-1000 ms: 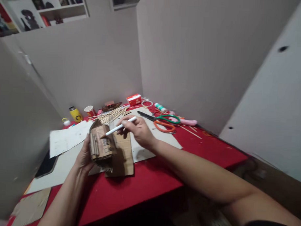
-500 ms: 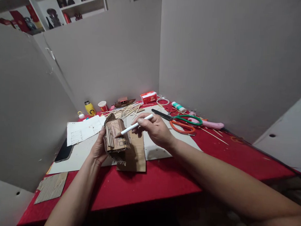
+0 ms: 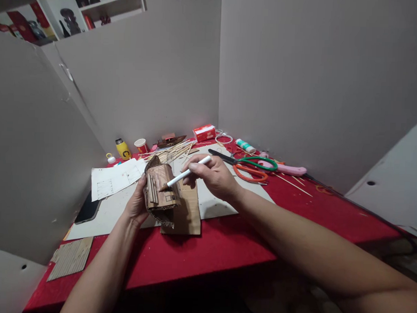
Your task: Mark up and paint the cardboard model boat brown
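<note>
My left hand (image 3: 137,205) holds a small brown cardboard model (image 3: 160,191), a rounded shape with ribbed strips on its side, just above the red table (image 3: 226,248). My right hand (image 3: 213,175) grips a white brush (image 3: 185,174) like a pen, and its dark tip touches the upper face of the model. Under the model lies a flat piece of brown cardboard (image 3: 187,217) on a grey board (image 3: 213,204).
Green-handled scissors (image 3: 252,161), orange-handled scissors (image 3: 250,177), a pink tool (image 3: 290,169), a glue bottle (image 3: 245,146), a red box (image 3: 204,132), wooden sticks (image 3: 169,153), a paper cup (image 3: 141,146), a yellow bottle (image 3: 122,149), a drawing sheet (image 3: 115,178), a phone (image 3: 87,208) and corrugated card (image 3: 71,257). Grey partitions enclose the table.
The view swung to the right and steadied. Both hands kept the model and the brush, with the brush tip staying on the model's upper face.
</note>
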The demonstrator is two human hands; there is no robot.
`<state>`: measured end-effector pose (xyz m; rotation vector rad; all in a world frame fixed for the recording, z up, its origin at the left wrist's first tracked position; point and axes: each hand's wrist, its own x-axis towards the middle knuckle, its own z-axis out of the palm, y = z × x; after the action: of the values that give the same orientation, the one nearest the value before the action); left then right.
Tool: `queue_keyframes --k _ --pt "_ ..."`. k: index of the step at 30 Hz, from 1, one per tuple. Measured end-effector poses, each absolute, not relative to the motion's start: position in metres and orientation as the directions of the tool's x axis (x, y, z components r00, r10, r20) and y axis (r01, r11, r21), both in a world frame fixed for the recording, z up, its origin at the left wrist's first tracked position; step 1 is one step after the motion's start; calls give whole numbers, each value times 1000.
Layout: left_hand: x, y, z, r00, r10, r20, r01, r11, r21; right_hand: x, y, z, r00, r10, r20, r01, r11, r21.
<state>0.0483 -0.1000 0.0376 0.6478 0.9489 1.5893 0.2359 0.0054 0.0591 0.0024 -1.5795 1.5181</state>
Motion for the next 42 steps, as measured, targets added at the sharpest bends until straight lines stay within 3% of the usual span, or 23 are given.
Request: queue_keyframes --k 4,9,15,20,25,31,36,42 --pt "50 -100 40 -274 959 -71 -545 -94 833 237 7 59 -529 604 597 -604 225 -764" --pt "52 -100 44 -319 946 -56 -554 -138 821 239 6 58 -642 480 599 -600 172 -781" --pt "51 -99 44 -285 957 -48 -580 -132 804 241 5 60 -511 573 640 -603 291 -743" --pt "52 -100 45 -282 958 -44 -570 -131 811 244 3 62 -603 472 643 -565 316 -762" --pt "53 -100 45 -309 949 -66 -579 -132 805 246 6 65 -494 542 680 -557 403 -726" --pt "51 -100 44 -292 954 -70 -569 -114 814 246 6 65 -623 434 650 -563 327 -759" --pt "50 -100 42 -273 960 -65 -584 -111 804 246 8 65 -519 530 671 -563 379 -734" --pt "45 -98 39 -288 955 -75 -575 -110 810 245 8 65 -657 426 621 -557 281 -782"
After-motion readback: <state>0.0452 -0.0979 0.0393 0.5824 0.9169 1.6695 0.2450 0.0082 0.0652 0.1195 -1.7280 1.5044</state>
